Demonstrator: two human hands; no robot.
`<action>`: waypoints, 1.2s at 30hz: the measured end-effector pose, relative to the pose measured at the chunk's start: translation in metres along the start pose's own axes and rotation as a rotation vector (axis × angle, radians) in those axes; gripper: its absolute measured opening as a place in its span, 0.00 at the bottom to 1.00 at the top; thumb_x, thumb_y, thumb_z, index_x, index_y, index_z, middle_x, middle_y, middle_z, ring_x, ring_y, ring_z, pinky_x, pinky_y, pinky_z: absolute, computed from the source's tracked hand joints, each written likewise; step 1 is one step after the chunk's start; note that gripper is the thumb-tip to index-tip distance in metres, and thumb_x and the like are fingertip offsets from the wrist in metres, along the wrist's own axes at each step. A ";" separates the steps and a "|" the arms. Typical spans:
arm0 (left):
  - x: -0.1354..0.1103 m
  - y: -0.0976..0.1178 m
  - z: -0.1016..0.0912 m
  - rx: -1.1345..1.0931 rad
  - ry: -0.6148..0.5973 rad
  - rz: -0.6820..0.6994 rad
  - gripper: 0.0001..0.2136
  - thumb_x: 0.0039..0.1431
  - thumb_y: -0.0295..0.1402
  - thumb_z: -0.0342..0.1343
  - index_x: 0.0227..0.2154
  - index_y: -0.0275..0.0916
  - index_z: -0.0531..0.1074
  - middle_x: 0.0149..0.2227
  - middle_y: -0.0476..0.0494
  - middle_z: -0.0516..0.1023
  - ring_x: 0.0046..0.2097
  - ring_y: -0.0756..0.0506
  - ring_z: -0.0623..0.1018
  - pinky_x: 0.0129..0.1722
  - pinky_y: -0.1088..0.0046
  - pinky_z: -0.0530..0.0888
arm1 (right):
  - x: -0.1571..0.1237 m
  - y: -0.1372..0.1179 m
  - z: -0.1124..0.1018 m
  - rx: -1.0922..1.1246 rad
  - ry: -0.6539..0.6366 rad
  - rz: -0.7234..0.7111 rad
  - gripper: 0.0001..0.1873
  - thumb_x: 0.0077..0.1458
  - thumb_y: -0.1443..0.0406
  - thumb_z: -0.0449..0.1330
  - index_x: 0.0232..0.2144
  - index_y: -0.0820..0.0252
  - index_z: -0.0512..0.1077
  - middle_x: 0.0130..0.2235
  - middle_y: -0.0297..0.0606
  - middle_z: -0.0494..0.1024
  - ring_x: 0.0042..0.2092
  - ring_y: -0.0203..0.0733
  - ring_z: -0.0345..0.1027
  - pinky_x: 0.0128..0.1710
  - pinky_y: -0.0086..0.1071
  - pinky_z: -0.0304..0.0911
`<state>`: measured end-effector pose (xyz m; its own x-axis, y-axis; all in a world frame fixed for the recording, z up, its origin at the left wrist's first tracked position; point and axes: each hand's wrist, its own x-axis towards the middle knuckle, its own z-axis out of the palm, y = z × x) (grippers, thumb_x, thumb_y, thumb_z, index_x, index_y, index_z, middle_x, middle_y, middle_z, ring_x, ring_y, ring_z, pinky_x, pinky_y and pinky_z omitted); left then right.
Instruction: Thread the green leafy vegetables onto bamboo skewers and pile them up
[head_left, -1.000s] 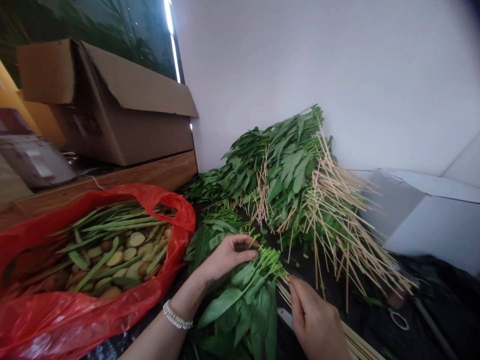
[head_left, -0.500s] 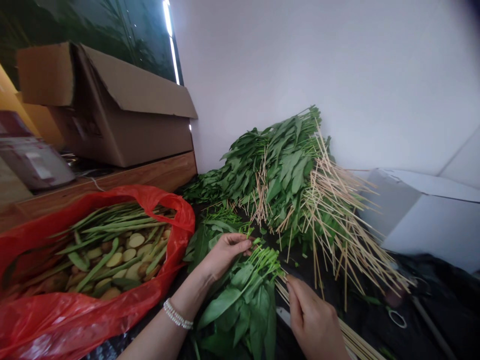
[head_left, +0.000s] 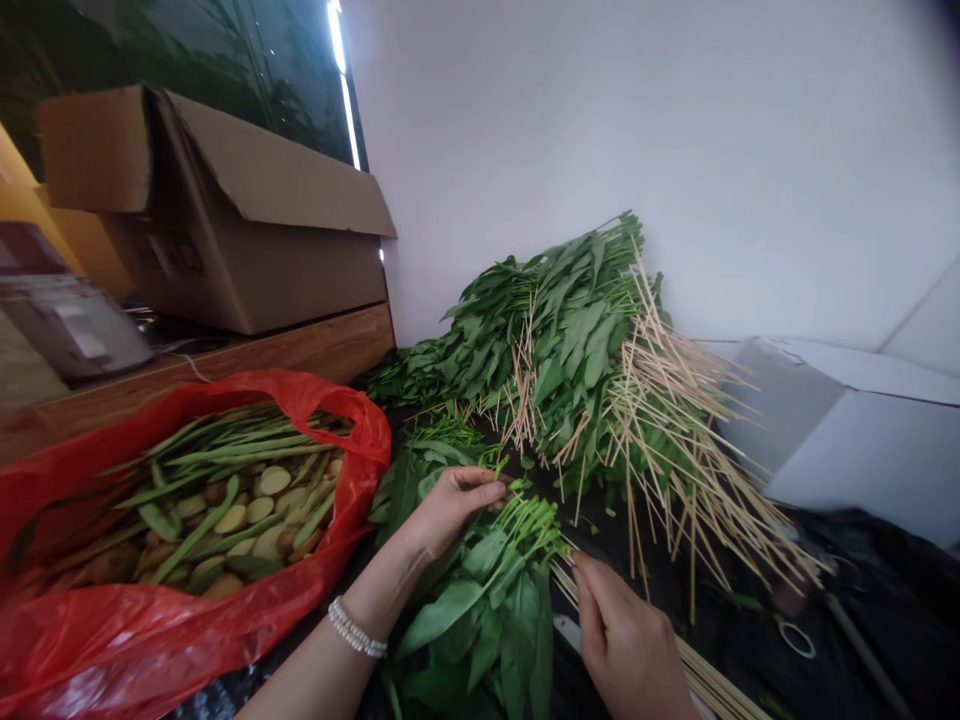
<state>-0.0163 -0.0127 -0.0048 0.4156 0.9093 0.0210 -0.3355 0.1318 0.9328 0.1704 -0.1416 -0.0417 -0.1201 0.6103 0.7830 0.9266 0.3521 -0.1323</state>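
Note:
My left hand (head_left: 463, 505), with a beaded bracelet on its wrist, pinches the cut end of a green stem between thumb and fingers. Below it hangs a row of leafy greens (head_left: 517, 590), stems up and leaves toward me. At the right end of the row, my right hand (head_left: 634, 635) is closed on a thin bamboo skewer (head_left: 568, 552) that meets the stems; most of the skewer is hidden by hand and stems. Loose bamboo skewers (head_left: 720, 688) lie under my right hand. More loose greens (head_left: 401, 480) lie behind my left forearm.
Ahead rises a pile of skewered greens (head_left: 585, 335), bare sticks (head_left: 675, 400) jutting right. At left sits a red plastic bag (head_left: 364, 440) of green beans and potatoes, with a cardboard box (head_left: 300, 270) behind. A white box (head_left: 862, 430) and scissors (head_left: 796, 640) are at right.

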 end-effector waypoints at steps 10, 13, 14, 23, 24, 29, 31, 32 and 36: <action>-0.001 -0.001 0.002 0.134 0.019 0.011 0.11 0.33 0.33 0.73 0.22 0.36 0.79 0.28 0.45 0.82 0.32 0.48 0.77 0.39 0.73 0.69 | -0.007 0.003 0.005 0.020 -0.056 0.031 0.16 0.64 0.68 0.42 0.40 0.60 0.69 0.32 0.37 0.79 0.31 0.39 0.76 0.28 0.28 0.68; -0.002 -0.001 0.001 0.127 0.009 0.011 0.11 0.37 0.35 0.72 0.24 0.36 0.79 0.29 0.46 0.81 0.31 0.51 0.75 0.36 0.75 0.68 | -0.006 0.002 0.005 0.034 -0.056 0.029 0.16 0.64 0.69 0.42 0.41 0.60 0.69 0.33 0.37 0.79 0.32 0.39 0.76 0.29 0.27 0.68; -0.002 -0.001 0.001 0.105 0.006 0.004 0.11 0.38 0.36 0.71 0.25 0.36 0.79 0.29 0.46 0.81 0.30 0.52 0.74 0.34 0.77 0.68 | -0.006 0.001 0.005 0.038 -0.051 0.028 0.15 0.64 0.69 0.42 0.41 0.60 0.69 0.34 0.38 0.79 0.32 0.39 0.76 0.30 0.28 0.69; -0.002 0.000 0.001 0.110 -0.041 -0.072 0.13 0.34 0.34 0.73 0.24 0.35 0.79 0.25 0.47 0.78 0.26 0.53 0.70 0.30 0.78 0.66 | -0.007 0.001 0.005 0.030 -0.049 0.010 0.16 0.63 0.70 0.42 0.40 0.60 0.70 0.33 0.39 0.79 0.32 0.39 0.76 0.33 0.28 0.70; -0.002 -0.001 0.001 0.119 -0.045 -0.082 0.13 0.34 0.35 0.73 0.24 0.35 0.79 0.25 0.47 0.78 0.26 0.54 0.70 0.30 0.78 0.66 | -0.007 0.001 0.005 0.027 -0.053 0.008 0.16 0.63 0.70 0.42 0.40 0.61 0.70 0.32 0.39 0.79 0.32 0.39 0.76 0.33 0.28 0.70; -0.001 -0.005 0.003 0.128 -0.047 -0.111 0.13 0.32 0.36 0.73 0.23 0.35 0.79 0.25 0.48 0.78 0.26 0.54 0.70 0.30 0.78 0.65 | -0.008 0.002 0.006 0.022 -0.068 0.002 0.16 0.63 0.69 0.42 0.41 0.62 0.70 0.32 0.40 0.79 0.32 0.40 0.76 0.33 0.28 0.70; -0.001 -0.006 0.004 0.140 -0.046 -0.114 0.14 0.32 0.36 0.73 0.23 0.35 0.79 0.24 0.49 0.78 0.26 0.54 0.70 0.31 0.78 0.65 | -0.008 0.003 0.007 0.022 -0.074 0.002 0.16 0.63 0.70 0.42 0.41 0.62 0.70 0.32 0.39 0.79 0.31 0.40 0.76 0.32 0.28 0.70; -0.002 -0.007 0.005 0.144 -0.041 -0.111 0.14 0.32 0.36 0.73 0.23 0.35 0.79 0.24 0.49 0.77 0.26 0.54 0.70 0.31 0.78 0.65 | -0.008 0.003 0.008 0.021 -0.078 0.006 0.16 0.63 0.70 0.42 0.40 0.62 0.70 0.31 0.39 0.79 0.31 0.40 0.76 0.31 0.29 0.70; -0.004 -0.006 0.008 0.140 -0.015 -0.067 0.14 0.37 0.39 0.71 0.25 0.35 0.79 0.25 0.49 0.77 0.26 0.54 0.70 0.30 0.79 0.65 | -0.008 0.003 0.008 0.030 -0.065 0.030 0.16 0.63 0.70 0.42 0.40 0.61 0.70 0.31 0.38 0.78 0.31 0.40 0.76 0.29 0.29 0.69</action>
<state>-0.0096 -0.0200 -0.0075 0.4463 0.8941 -0.0385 -0.1861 0.1348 0.9732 0.1716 -0.1392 -0.0535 -0.1160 0.6656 0.7372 0.9193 0.3529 -0.1740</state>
